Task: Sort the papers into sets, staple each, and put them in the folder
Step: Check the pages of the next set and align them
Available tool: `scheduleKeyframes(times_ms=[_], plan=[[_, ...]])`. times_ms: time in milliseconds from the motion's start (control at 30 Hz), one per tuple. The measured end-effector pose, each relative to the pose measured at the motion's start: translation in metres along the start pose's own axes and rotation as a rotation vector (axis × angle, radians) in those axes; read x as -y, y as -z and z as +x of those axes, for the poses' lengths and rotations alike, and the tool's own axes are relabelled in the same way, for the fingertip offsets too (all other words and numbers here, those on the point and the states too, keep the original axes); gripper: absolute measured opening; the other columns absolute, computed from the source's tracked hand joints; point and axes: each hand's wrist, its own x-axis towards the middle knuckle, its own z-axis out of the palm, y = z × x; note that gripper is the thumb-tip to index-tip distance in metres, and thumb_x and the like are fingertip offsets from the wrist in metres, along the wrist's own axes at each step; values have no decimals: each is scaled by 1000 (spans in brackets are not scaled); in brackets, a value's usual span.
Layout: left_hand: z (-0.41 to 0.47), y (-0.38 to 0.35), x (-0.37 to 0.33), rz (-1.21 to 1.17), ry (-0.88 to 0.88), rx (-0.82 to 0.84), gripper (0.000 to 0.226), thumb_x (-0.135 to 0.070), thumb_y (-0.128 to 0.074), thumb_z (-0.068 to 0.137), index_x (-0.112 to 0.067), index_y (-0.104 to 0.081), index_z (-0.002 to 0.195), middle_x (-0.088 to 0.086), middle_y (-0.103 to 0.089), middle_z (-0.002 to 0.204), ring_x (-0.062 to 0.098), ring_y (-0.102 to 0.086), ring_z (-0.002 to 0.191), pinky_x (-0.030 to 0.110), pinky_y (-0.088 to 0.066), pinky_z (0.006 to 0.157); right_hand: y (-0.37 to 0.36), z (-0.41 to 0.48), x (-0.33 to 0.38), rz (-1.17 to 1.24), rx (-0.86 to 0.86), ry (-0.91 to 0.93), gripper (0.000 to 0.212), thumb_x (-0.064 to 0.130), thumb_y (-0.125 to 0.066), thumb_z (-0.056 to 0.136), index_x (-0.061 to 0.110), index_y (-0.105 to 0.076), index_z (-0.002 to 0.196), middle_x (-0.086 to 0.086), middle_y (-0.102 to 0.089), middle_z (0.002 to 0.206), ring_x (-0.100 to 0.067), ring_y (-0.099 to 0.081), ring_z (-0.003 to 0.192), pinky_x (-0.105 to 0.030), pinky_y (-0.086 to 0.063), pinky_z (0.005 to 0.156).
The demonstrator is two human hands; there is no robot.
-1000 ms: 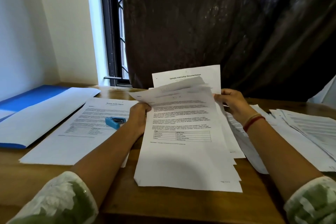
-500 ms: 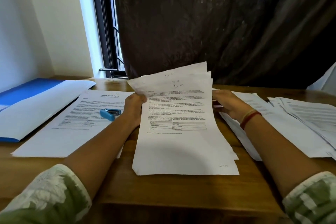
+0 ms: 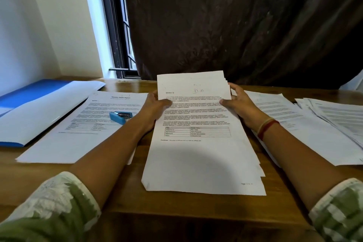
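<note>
Papers (image 3: 306,135) are lying across the width of a wooden table (image 3: 176,214), and the stack (image 3: 202,155) being handled is sitting at the centre of the frame.

A dark curtain (image 3: 235,25) is filling the upper centre and right, hanging down behind the table's far edge. A pale wall (image 3: 39,25) is taking up the upper left, and a black-framed window (image 3: 117,35) is showing as a narrow strip between wall and curtain. The brown table is running across the lower half, with daylight falling on its far left end.

The stack's near end is resting on the table while its far end is tilting up; its top page is reading "Section 10" with "D-10" handwritten above. At the left edge of the frame a blue folder (image 3: 29,92) is lying flat with a white sheet (image 3: 49,110) over it. Just right of it a printed report (image 3: 82,135) is lying flat, and a fanned pile (image 3: 337,118) is spreading at the far right.

The left hand (image 3: 155,108) is gripping the stack's left edge, thumb on the front. The right hand (image 3: 239,104) is gripping the right edge the same way, fingers spread along it and a red band (image 3: 268,127) circling the wrist. A blue stapler (image 3: 120,117) is sitting on the report, near the left hand but apart from it.
</note>
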Motion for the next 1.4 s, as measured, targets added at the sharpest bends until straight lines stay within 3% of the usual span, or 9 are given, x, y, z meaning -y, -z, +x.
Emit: scheduleKeyframes(times_ms=[100,333,567,700,867,967,1067,1200,1400], plan=[[4,-2,1,189,-23,8,66,-9,-68,86,-25,-30,138,-8,-55,116,14,-63,87,30,-54,62,3,1,2,77,-27,-43,65,9,-66,88,24,-33,142,-10,-60,128,-26,-66,97,-36,-56,77],[8,3,3,294,-22,171,68,-12,-70,85,-27,-35,141,-2,-58,132,23,-63,108,50,-53,91,4,1,1,132,-99,91,81,12,-71,85,26,-24,149,2,-53,125,-12,-58,105,-23,-52,81],[9,2,4,346,-43,181,70,-15,-70,86,-29,-32,142,-5,-56,133,22,-64,106,45,-56,86,7,3,-2,62,-171,181,66,7,-69,86,28,-38,140,-1,-53,129,-17,-58,112,-33,-54,91],[11,-3,4,344,-88,104,74,-11,-68,86,-29,-28,146,-6,-50,137,18,-57,113,24,-54,67,4,7,-7,-76,-234,141,41,22,-69,88,18,-52,125,-5,-60,123,-23,-60,109,-46,-53,94],[9,-7,6,169,-120,3,64,-6,-63,89,-21,-31,143,-3,-54,134,11,-58,105,18,-53,63,3,2,-5,159,-194,102,57,29,-74,83,19,-42,130,-3,-60,120,-20,-63,106,-34,-55,88],[12,-3,7,158,-146,-121,56,-11,-61,92,-21,-32,139,-2,-51,139,15,-57,112,19,-49,67,8,3,-6,191,-130,31,70,17,-81,75,21,-41,132,-8,-63,112,-26,-66,101,-40,-56,87],[15,0,10,129,-123,-140,56,-13,-59,94,-25,-27,138,1,-51,140,14,-57,102,19,-50,61,5,6,-10,53,-188,8,53,10,-80,75,17,-51,119,-10,-68,104,-28,-68,96,-44,-56,87],[15,-2,11,138,-114,-156,71,-12,-59,94,-33,-10,141,0,-47,137,20,-58,106,33,-54,79,-2,8,-15,21,-379,88,32,13,-75,81,15,-55,106,-3,-66,87,-19,-67,85,-26,-55,68],[16,-5,15,198,-184,-151,47,-12,-59,93,-26,-33,130,3,-49,139,23,-59,112,25,-53,72,-5,9,-20,-72,-490,192,11,20,-71,87,16,-60,88,-8,-68,98,-24,-65,94,-38,-55,87]])
